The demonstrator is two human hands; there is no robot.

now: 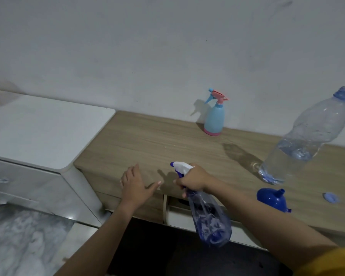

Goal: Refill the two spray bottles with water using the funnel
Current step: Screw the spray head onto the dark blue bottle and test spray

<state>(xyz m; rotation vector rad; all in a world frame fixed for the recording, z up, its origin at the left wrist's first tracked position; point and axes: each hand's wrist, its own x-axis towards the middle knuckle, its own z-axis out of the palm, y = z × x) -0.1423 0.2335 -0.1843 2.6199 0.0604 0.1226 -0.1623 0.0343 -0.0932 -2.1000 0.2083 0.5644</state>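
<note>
While right hand grips one spray bottle, another stands.

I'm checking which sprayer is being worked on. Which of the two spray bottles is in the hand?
The clear blue-tinted spray bottle with the white head, gripped at the neck by the right hand. The light blue and pink spray bottle stands untouched by the wall.

Two bare forearms reach in from the bottom edge, uncovered from wrist to above the elbow — no watch, band or ring shows on either. The left hand and the right hand are ungloved, with short, plain nails. At the bottom right corner a yellow sleeve — soft fabric, no print visible — covers the right upper arm.
</note>
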